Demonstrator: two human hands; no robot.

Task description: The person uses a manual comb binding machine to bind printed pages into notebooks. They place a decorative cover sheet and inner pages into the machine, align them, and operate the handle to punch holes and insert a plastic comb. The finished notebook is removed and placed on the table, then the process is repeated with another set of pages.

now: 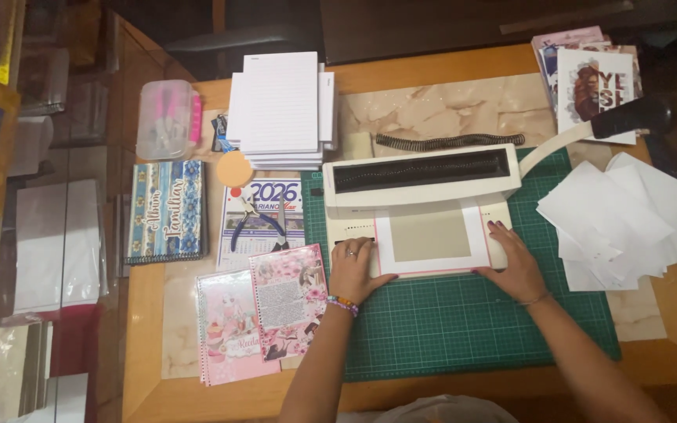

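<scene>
A cream binding machine (421,182) with a dark slot and a black-handled lever (628,116) stands on a green cutting mat (464,321). A sheet with a white border and a beige centre (432,235) lies on the machine's front tray. My left hand (356,269) presses on the sheet's left edge; it wears a ring and a beaded bracelet. My right hand (515,262) rests flat on the sheet's right edge. Neither hand grips anything.
Loose white sheets (628,219) lie at the right, printed covers (593,78) behind them. A black spiral coil (448,142) lies behind the machine. At the left are a lined-paper stack (276,110), pliers (256,223) on a calendar, spiral notebooks (264,317), an album (168,210) and a plastic box (168,119).
</scene>
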